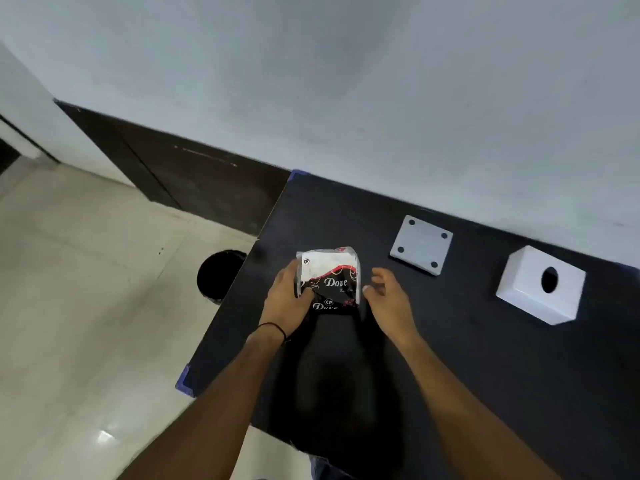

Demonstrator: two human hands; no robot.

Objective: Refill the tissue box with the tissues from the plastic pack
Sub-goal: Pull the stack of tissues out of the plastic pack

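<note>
A plastic pack of tissues [330,277], white, black and red with "Dove" printed on it, is held above the dark table [450,358] near its left side. My left hand [285,303] grips the pack's left edge. Just right of the pack, my right hand [389,296] hovers with its fingers apart, holding nothing. The white tissue box cover [540,285] with a round hole in its top stands at the right. The box's flat white base plate [420,244], which has four dark dots, lies separately between the pack and the cover.
A black round bin [218,275] stands on the pale tiled floor just left of the table. The table's back edge meets a light wall [381,81]. Blue corner guards [185,379] mark the table's left corners.
</note>
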